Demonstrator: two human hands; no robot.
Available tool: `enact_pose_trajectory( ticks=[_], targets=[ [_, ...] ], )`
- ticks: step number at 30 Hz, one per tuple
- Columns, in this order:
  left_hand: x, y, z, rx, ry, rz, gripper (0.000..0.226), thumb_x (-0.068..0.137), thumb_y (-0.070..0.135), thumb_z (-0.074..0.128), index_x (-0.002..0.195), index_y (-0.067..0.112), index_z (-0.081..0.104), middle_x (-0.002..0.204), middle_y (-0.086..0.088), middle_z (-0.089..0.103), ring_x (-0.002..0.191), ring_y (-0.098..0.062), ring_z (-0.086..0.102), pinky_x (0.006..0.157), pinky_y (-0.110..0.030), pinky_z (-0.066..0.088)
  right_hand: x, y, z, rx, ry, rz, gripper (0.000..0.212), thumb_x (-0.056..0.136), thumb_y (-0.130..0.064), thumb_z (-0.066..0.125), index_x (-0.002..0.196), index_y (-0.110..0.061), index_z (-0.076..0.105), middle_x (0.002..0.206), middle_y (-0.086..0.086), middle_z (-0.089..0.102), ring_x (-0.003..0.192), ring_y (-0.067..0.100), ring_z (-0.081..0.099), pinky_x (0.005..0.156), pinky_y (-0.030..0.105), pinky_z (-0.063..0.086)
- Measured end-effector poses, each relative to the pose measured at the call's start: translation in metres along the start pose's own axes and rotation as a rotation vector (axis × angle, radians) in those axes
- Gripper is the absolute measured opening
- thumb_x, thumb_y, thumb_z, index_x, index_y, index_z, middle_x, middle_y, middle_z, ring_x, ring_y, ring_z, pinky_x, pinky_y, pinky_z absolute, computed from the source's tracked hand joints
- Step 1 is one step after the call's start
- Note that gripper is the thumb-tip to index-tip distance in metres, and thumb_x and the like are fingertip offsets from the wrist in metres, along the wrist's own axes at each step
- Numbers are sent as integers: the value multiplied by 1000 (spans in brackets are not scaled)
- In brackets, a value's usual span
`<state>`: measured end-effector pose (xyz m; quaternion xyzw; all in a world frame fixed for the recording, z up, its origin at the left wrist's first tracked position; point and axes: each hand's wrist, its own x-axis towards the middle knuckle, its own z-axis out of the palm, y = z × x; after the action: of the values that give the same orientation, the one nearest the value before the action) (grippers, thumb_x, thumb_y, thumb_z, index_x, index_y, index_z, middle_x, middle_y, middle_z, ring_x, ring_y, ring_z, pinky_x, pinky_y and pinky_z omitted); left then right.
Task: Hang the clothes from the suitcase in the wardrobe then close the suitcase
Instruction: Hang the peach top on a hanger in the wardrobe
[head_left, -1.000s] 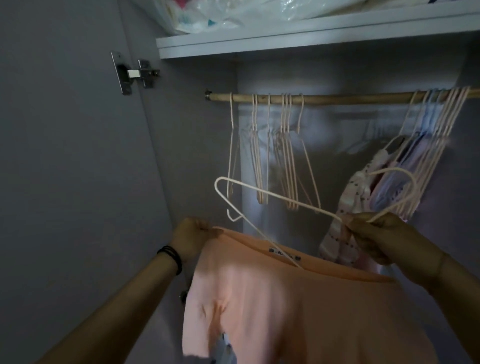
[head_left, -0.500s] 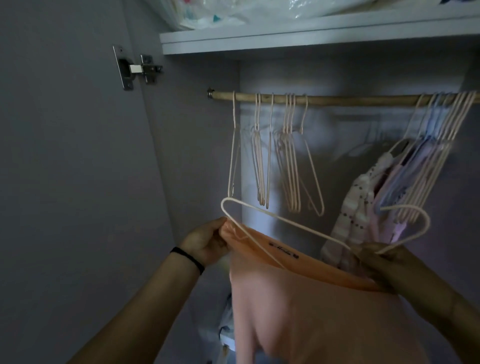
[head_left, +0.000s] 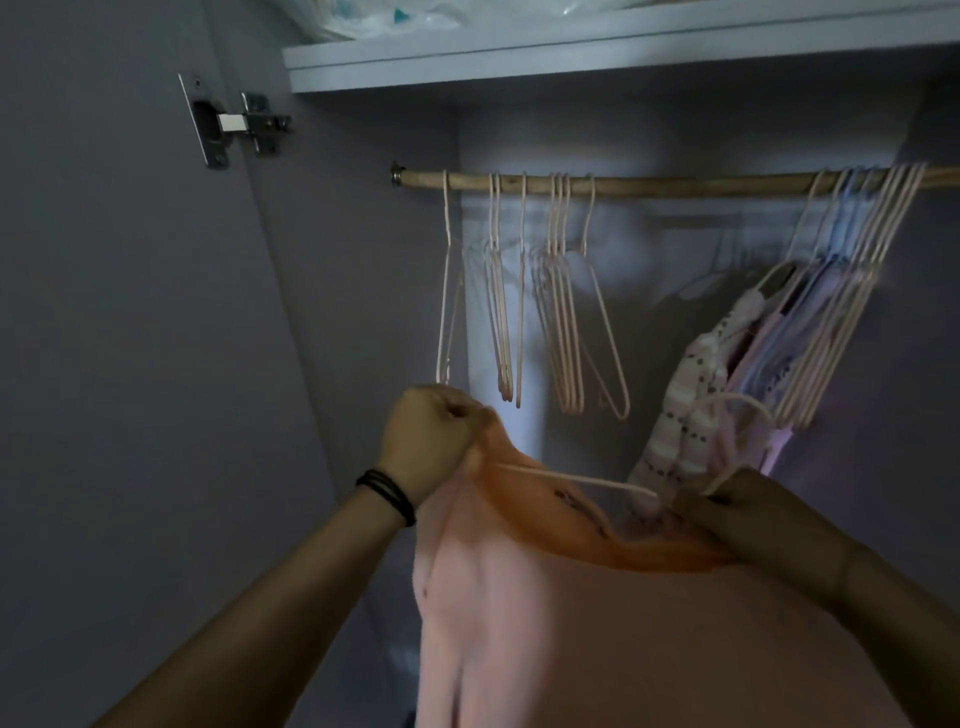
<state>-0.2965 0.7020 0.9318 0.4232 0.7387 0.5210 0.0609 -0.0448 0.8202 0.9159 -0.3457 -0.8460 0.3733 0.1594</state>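
Left hand (head_left: 434, 444) clenched on peach top's (head_left: 545, 597) neckline, right hand (head_left: 748, 512) grasping pink hanger (head_left: 576, 480) inside it, below wardrobe rod (head_left: 675, 184)

Head view, close, facing into wardrobe (head_left: 675, 130), perhaps tilted upward

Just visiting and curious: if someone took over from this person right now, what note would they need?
Left hand grips the peach-pink fabric top at its collar. Right hand holds the pale pink wire hanger, partly inside the neckline.
Done: garments hang on the wooden rail, at right.
Left: seat the top on the hanger, hook it on the rail; suitcase not in view.
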Motion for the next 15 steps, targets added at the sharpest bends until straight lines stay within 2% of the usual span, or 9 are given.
enact_pose_trajectory(
  ticks=[3, 6, 8, 10, 12, 14, 15],
  targets=[
    [-10, 9, 17, 281, -89, 187, 22, 82, 13, 65, 67, -1, 72, 70, -12, 70, 65, -19, 65, 66, -23, 50, 16, -30, 9, -90, 16, -105, 39, 93, -21, 54, 55, -16, 65, 54, 0, 63, 50, 4, 51, 55, 21, 41],
    [-12, 12, 25, 380, -208, 221, 28, 87, 21, 63, 73, -2, 72, 77, -15, 70, 68, -21, 65, 63, -21, 48, 26, -55, 15, -139, -61, -139, 42, 93, -27, 53, 51, -28, 60, 43, -8, 54, 47, 3, 51, 52, 12, 38],
    [-5, 12, 15, 337, -365, 137, 36, 90, 29, 62, 68, 0, 69, 67, -13, 64, 59, -20, 59, 57, -25, 44, 34, -66, 11, -140, -69, -147, 38, 92, -29, 56, 55, -28, 65, 42, -6, 51, 48, 8, 47, 50, 12, 37],
    [2, 8, -2, 226, -425, 74, 52, 89, 41, 61, 49, 9, 49, 52, -5, 42, 49, -15, 40, 52, -26, 34, 38, -67, -1, -83, -45, -146, 31, 91, -30, 59, 62, -24, 71, 40, -8, 51, 46, 7, 45, 48, 12, 35],
    [8, -4, -15, 207, -368, 168, 58, 88, 55, 55, 48, 17, 37, 49, 4, 33, 48, -10, 33, 53, -28, 30, 39, -65, -11, -38, -21, -139, 29, 90, -32, 59, 68, -20, 73, 37, -12, 50, 39, 1, 44, 44, 9, 32],
    [9, -15, -21, 284, -359, 312, 55, 91, 59, 46, 52, 20, 39, 51, 6, 36, 48, -6, 36, 56, -29, 33, 39, -62, -18, 32, 0, -139, 29, 90, -32, 58, 74, -14, 73, 33, -11, 44, 34, 0, 41, 39, 8, 30],
    [8, -19, -21, 274, -387, 319, 49, 92, 56, 45, 56, 22, 45, 54, 7, 39, 51, -5, 39, 57, -27, 35, 40, -60, -21, 60, 9, -138, 29, 90, -32, 59, 75, -12, 74, 32, -9, 42, 33, 2, 40, 38, 9, 29]
  ],
)
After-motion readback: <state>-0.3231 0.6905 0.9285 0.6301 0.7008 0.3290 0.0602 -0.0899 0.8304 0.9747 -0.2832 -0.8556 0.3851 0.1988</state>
